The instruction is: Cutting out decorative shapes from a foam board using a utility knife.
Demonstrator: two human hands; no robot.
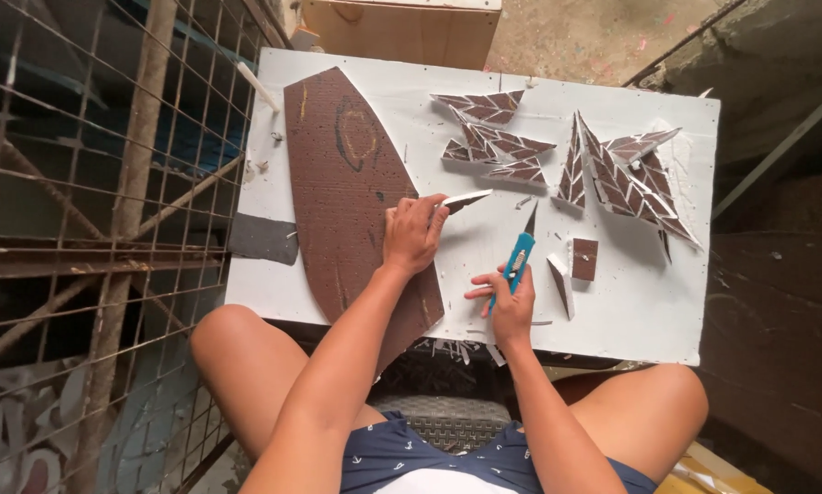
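Thin strip (466, 198) | pinched in left hand (413, 233) grip, long axis running right | blade of blue cutter (518, 259), clenched in right hand (510, 306), just near-right of it on white worktop (649, 302)

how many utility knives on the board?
1. A blue utility knife, held in the right hand near the white board's front edge, blade pointing away. The left hand holds a thin cut strip. Another could be hidden under the cut pieces.

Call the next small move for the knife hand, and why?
Probably bring the blue utility knife in the right hand over to the thin pointed strip pinched by the left hand: its blade is extended and points up, apart from the strip.
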